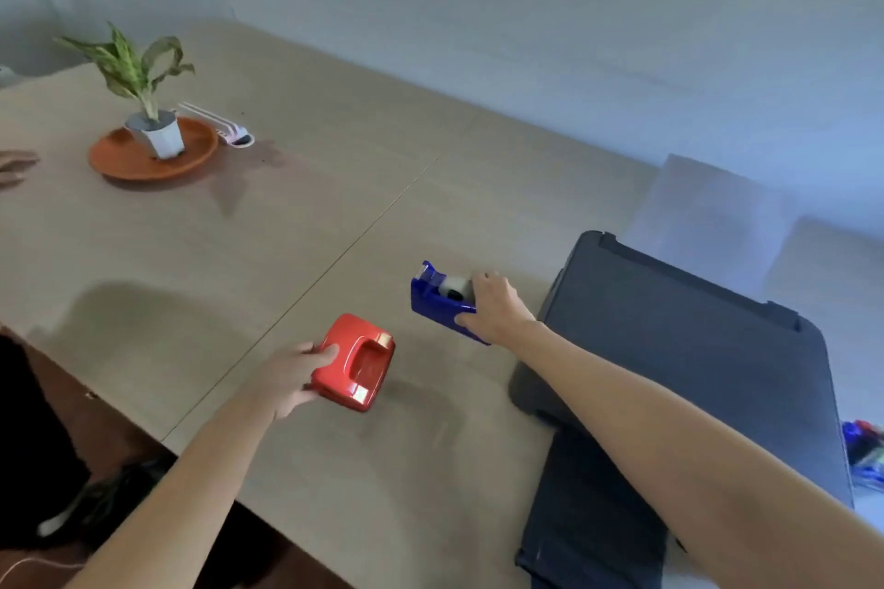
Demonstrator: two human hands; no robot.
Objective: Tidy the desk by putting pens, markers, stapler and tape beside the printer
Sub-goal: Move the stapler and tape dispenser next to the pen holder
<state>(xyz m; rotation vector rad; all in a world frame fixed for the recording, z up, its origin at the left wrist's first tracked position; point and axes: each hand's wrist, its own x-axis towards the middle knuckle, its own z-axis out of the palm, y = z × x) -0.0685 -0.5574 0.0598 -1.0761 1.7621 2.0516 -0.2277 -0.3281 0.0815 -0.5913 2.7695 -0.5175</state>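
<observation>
Desk stock: R hand clamped on blue tape dispenser, roll in cradle, at printer's 9 o'clock. L hand clutches red stapler. Potted plant on orange saucer, 10 o'clock.

Left hand grips a red stapler near the counter's near edge; right hand clasps a blue tape dispenser just beside the dark printer.

Dim bluish light, soft overall blur, glare on desk, wide-angle bending edges
</observation>
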